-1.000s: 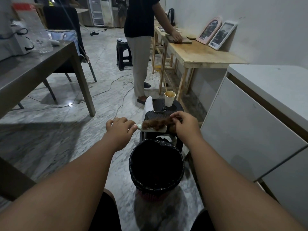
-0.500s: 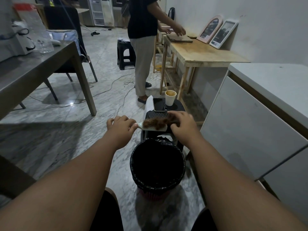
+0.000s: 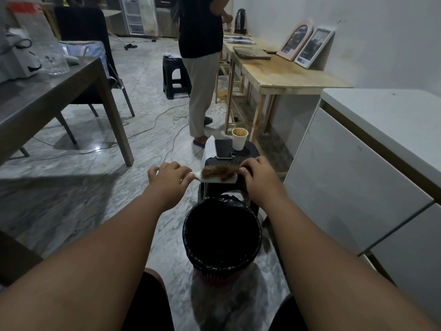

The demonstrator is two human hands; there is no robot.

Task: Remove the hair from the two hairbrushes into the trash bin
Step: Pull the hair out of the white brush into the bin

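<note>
**A:** Closest to us, the trash bin (image 3: 222, 265) sits on the floor, black liner, mouth wide open. Just beyond it, the left hand (image 3: 168, 179) is wrapped round the handle of the white hairbrush (image 3: 218, 180).

**B:** And the right hand (image 3: 259, 177) has its fingers curled down onto the brown hair (image 3: 218, 172) at the brush's far end. Looks like a pinch, though the fingertips are partly hidden.

**A:** Here's my worry: the brush looks to be over the near edge of the stool (image 3: 248, 152), not over the bin. Pull the hair free there and loose strands may land on the stool or the floor.

**B:** The clump is matted in the bristles too. A quick tug could tear it and leave half behind.

**A:** Look further back on that stool: a phone (image 3: 223, 148) with a paper cup (image 3: 239, 139) just beside it. If the right hand jerks away as the hair lets go, it could tip the cup onto the phone.

**B:** The second brush? Can't spot it. Far back, a person (image 3: 202, 68) stands at the wooden table, well apart. No trouble there.
</note>
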